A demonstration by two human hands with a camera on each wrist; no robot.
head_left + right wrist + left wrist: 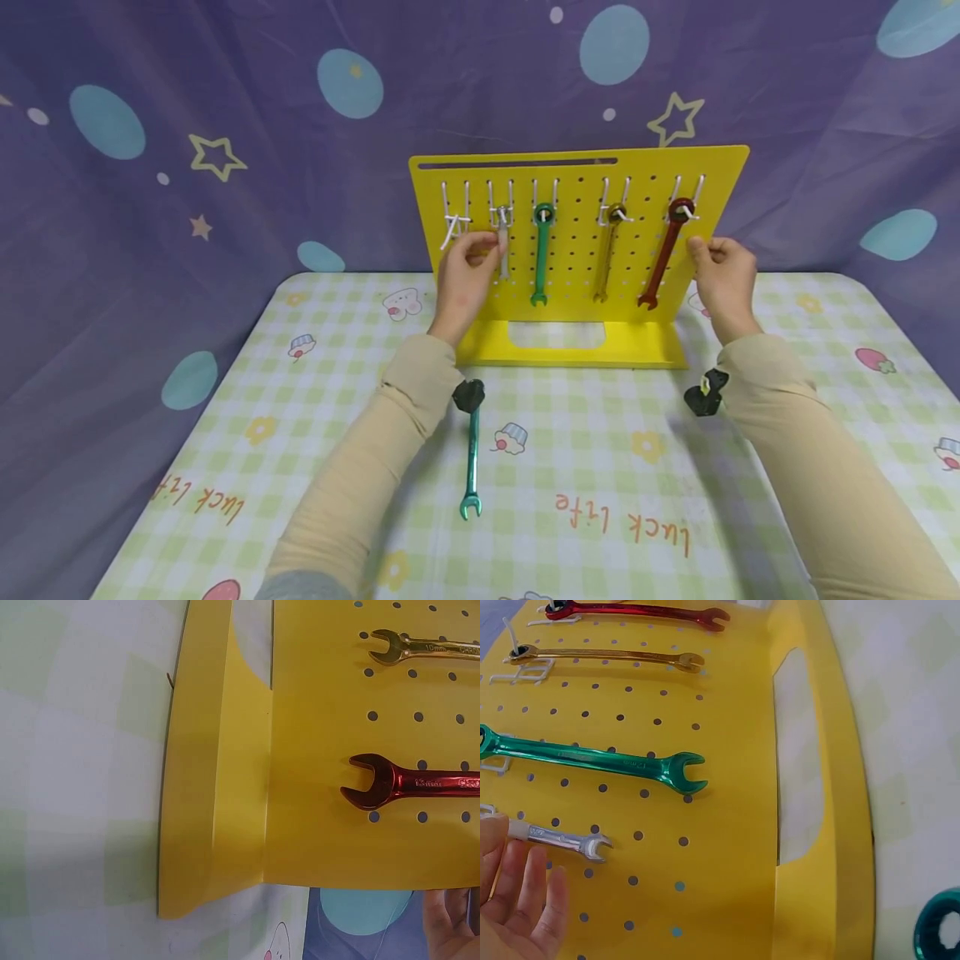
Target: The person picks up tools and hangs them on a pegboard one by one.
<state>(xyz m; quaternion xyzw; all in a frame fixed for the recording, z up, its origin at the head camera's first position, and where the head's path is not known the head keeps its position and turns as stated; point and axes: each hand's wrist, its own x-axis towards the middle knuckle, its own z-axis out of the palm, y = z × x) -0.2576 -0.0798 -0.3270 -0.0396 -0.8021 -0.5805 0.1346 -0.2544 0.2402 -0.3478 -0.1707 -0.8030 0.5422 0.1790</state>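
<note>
A yellow pegboard (573,310) stands on the table, several wrenches hanging from its white hooks. My left hand (467,279) pinches a small silver wrench (555,838) between thumb and fingers; its ring end is at a hook and its open jaw points down. At the board's right edge, my right hand (726,279) grips it, thumb at the front and fingers toward the back. Between the hands hang a green wrench (541,254), a gold wrench (608,254) and a red wrench (663,254). The right wrist view shows only some fingertips below the board.
On the table in front of the board lies a teal wrench (472,454), its upper end covered by the black left wrist camera (469,396). A white hook (453,225) at the far left bears no wrench. Behind the table hangs a purple curtain (247,75).
</note>
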